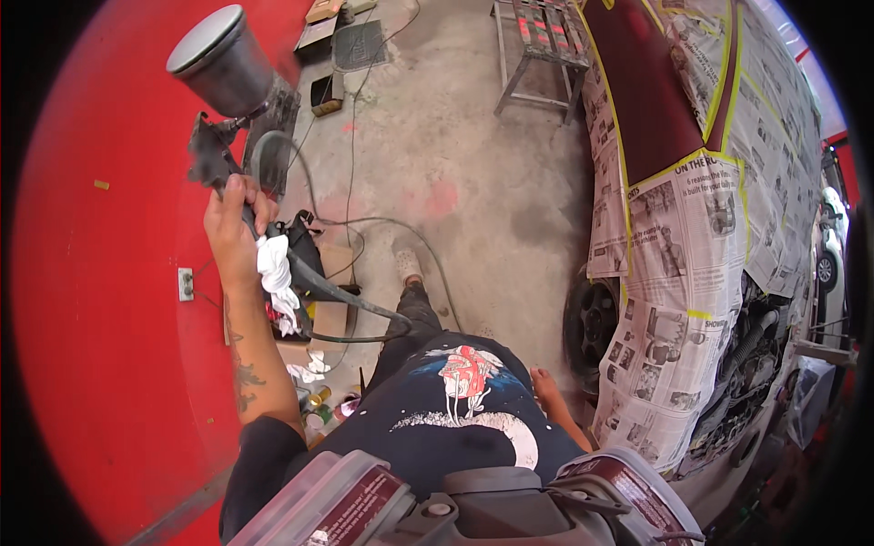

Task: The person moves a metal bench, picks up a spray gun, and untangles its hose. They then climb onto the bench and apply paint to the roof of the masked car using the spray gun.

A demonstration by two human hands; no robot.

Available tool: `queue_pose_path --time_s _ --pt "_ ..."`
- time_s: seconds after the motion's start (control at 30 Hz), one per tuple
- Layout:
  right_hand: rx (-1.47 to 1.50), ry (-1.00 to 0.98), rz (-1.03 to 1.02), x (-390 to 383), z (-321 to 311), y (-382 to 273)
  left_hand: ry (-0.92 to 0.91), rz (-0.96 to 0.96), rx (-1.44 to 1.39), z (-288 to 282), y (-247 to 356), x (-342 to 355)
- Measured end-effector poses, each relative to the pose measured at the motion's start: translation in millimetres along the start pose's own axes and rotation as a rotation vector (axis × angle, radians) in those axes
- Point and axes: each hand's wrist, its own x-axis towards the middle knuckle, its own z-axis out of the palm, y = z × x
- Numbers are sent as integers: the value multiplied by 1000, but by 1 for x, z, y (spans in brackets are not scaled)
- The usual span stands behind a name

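My left hand (238,218) is raised by the red wall, its fingers wrapped round the handle of a spray gun (223,68) with a grey paint cup on top. Dark, paint-crusted metal pieces (275,127) are close to the gun; whether they touch it I cannot tell. A thick dark air hose (332,293) loops down from the handle. Just below the fingers, a white rag (276,271) is bunched along the hose. My right hand (542,382) hangs low beside my body, toward the car; its fingers are mostly hidden. A respirator (496,500) fills the lower edge.
At the right stands a car masked with newspaper (669,264) and yellow tape, around a dark red panel (651,100). A metal stand (546,50) is at the far end. Hoses cross the concrete floor (446,155); boxes (328,94) lie along the red wall (109,273).
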Motion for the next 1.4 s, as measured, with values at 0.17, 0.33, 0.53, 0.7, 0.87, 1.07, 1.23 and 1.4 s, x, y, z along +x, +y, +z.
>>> queue_pose_path --time_s 0.17,0.33,0.53,0.7,0.87,1.07,1.23,1.4 --pt "114 47 -139 22 58 -63 -24 -57 -35 -10 -43 146" --pt "110 -52 -252 13 118 -170 -91 -109 -142 -15 -61 277" --pt "246 -192 -246 -11 131 -318 6 -123 17 -3 -101 408" --pt "348 -398 -238 2 100 -446 187 -146 158 -5 -165 484" --pt "297 -555 -275 47 48 -604 207 -58 40 17 -181 559" --pt "-311 -372 -545 92 15 -740 226 63 -24 62 -171 658" --pt "-367 -221 -635 121 6 -799 199 143 -6 59 -159 757" --pt "-382 61 -549 178 -24 -855 133 122 -38 82 -151 839"
